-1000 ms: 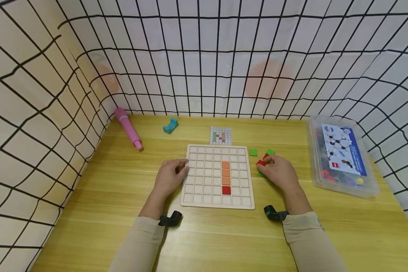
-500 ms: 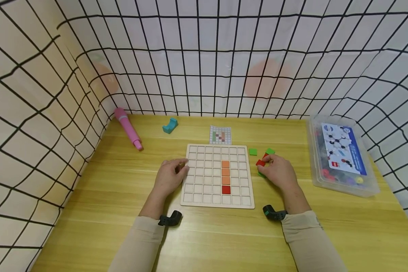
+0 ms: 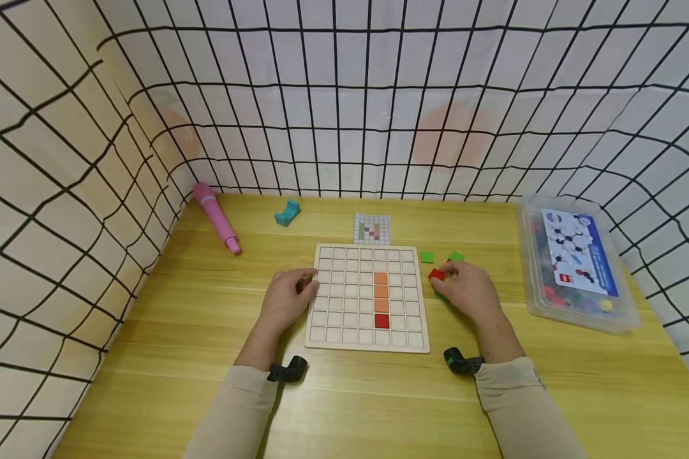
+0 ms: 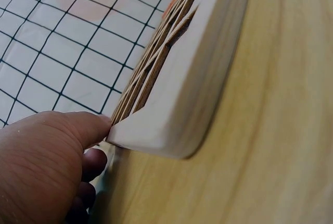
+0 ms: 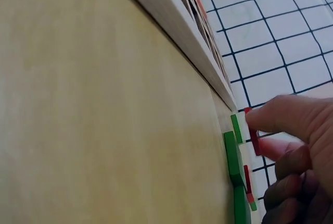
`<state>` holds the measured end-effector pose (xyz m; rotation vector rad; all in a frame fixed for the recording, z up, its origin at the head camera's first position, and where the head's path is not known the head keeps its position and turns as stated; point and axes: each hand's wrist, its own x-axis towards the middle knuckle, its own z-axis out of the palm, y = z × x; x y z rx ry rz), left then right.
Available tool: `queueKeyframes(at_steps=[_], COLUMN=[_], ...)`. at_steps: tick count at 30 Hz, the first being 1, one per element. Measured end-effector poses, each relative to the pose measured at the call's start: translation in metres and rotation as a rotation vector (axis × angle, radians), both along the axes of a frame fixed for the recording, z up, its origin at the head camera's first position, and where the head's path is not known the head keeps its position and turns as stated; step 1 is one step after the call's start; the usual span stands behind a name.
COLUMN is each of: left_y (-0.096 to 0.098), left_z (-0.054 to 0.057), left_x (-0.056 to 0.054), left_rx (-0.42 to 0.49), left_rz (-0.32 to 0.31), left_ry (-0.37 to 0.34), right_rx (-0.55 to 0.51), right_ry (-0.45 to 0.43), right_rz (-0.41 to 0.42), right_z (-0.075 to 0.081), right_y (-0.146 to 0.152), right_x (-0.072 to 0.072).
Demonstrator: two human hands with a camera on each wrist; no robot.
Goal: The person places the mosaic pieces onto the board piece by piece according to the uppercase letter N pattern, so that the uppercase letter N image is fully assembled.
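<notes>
A pale wooden grid board (image 3: 353, 294) lies flat in the middle of the table. One column holds several orange tiles (image 3: 381, 291) above a red tile (image 3: 381, 320). At the board's left edge rests my left hand (image 3: 288, 296); in the left wrist view its thumb (image 4: 96, 128) touches the corner of the rim. My right hand (image 3: 469, 288) pinches another red square tile (image 5: 253, 133) between thumb and finger, just right of the board. Beneath and beside that hand are green tiles (image 5: 233, 156) and more red ones, partly hidden. A lone green tile (image 3: 427, 257) lies by the board's upper right corner.
A small pattern card (image 3: 372, 228) touches the board's far edge. Farther left are a teal curved block (image 3: 288, 213) and a pink microphone-shaped toy (image 3: 218, 217). On the right stands a clear plastic box (image 3: 577, 261) of coloured parts. Black wire mesh (image 3: 353, 127) encloses the table.
The red tile in my right hand has shifted slightly left, toward the board, away from the other tiles. My left hand has stayed at the board's edge.
</notes>
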<state>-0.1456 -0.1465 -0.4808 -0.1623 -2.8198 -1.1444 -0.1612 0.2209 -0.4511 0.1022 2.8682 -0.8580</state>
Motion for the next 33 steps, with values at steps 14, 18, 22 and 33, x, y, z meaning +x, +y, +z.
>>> queueKeyframes(at_steps=[14, 18, 22, 33], left_y=[0.0, 0.0, 0.0, 0.0], left_z=[0.001, 0.0, 0.0, 0.0], left_x=[0.001, 0.001, 0.001, 0.001], left_rx=[-0.003, 0.0, 0.005, -0.008], left_rz=[-0.002, -0.001, 0.001, -0.008], left_ry=[0.002, -0.004, -0.01, 0.002], right_rx=[-0.071, -0.065, -0.057, -0.063], right_ry=[-0.052, -0.044, -0.011, 0.007], right_rz=[0.06, 0.115, 0.187, 0.313], right_z=[0.018, 0.02, 0.021, 0.019], right_y=[-0.035, -0.047, -0.057, -0.082], right_x=[0.013, 0.018, 0.021, 0.03])
